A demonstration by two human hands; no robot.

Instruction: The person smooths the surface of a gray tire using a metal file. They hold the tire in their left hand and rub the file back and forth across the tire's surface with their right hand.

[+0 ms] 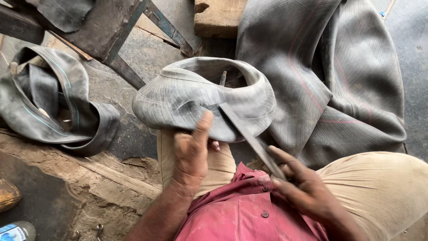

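A grey rubber inner tube [187, 91], folded into a loop with a valve stem poking up inside it, rests on my left knee. My left hand [192, 149] grips its near edge, thumb pressed on top of the rubber. My right hand [303, 187] holds a long flat metal file or blade [249, 136], whose tip lies across the tube's near right side. I wear beige trousers and a red shirt.
A large folded grey inner tube [339, 76] lies at the right. Another crumpled tube [53, 102] sits on the ground at left. A metal stand leg [129, 73] and a wooden block [218, 18] are behind. A plastic bottle [15, 231] lies at the bottom left.
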